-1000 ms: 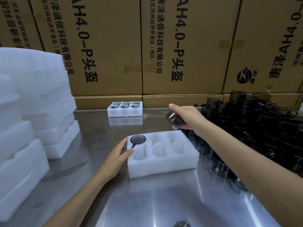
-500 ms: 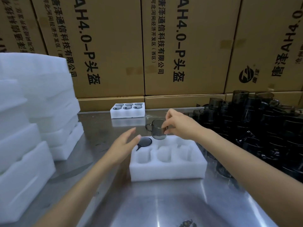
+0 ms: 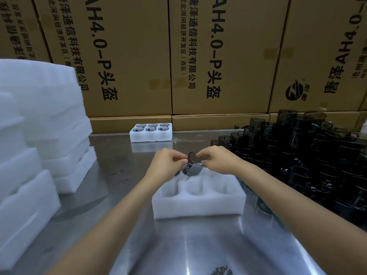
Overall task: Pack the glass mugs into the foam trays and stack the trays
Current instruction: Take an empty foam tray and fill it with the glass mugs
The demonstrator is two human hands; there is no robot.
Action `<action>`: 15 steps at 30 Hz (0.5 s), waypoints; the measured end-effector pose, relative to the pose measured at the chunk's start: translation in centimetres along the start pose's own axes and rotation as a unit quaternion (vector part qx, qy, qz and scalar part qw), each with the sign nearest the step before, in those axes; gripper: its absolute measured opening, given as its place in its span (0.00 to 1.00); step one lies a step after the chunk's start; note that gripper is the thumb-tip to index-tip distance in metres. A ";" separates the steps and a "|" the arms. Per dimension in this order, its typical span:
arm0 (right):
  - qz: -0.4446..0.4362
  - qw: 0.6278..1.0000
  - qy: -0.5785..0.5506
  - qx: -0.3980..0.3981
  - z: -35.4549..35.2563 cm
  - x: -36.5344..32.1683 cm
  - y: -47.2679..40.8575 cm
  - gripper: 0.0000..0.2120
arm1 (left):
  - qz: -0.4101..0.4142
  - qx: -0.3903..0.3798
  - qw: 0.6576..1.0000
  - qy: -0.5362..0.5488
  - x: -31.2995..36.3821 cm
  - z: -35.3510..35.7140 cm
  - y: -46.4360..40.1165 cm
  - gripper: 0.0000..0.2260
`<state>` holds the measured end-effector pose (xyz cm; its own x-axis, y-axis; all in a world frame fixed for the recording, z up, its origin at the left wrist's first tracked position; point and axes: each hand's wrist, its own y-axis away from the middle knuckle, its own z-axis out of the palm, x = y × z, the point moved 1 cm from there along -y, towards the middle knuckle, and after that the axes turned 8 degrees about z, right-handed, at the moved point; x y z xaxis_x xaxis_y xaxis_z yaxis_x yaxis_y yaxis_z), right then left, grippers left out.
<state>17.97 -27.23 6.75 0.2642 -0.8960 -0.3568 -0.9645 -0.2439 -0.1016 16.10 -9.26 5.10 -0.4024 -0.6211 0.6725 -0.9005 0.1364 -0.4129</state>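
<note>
1. Both hands were up together over the far edge of the near foam tray (image 3: 198, 203), pinching one smoky glass mug (image 3: 193, 164) between them: left hand (image 3: 166, 165) on its left side, right hand (image 3: 215, 159) at the rim.
2. The mug sat tilted, just above the far-middle pocket.
3. A filled tray (image 3: 151, 133) sat further back on the steel table (image 3: 178, 245).
4. Loose mugs (image 3: 297, 155) were piled on the right, and spare foam trays (image 3: 39, 126) were stacked on the left.

Cardboard boxes (image 3: 218, 56) behind steel table (image 3: 198, 245).
</note>
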 end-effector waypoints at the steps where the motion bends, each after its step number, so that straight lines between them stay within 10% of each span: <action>1: 0.006 1.000 -0.020 0.001 0.3 0.1 -0.1 0.17 | -0.008 0.004 1.000 0.014 -0.1 0.0 0.1 0.06; 5: 0.002 0.999 -0.027 0.033 1.3 -0.1 -0.4 0.29 | -0.044 0.006 0.996 0.078 -0.6 0.2 0.4 0.10; 15: 0.007 0.998 0.042 0.055 0.8 -1.1 -0.8 0.22 | -0.064 -0.032 0.987 0.144 -1.3 0.8 1.1 0.11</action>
<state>18.43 -25.76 6.47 0.2460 -0.9277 -0.2809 -0.9604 -0.1943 -0.1997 15.77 -8.91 3.30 -0.3071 -0.3929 0.8668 -0.9517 0.1258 -0.2801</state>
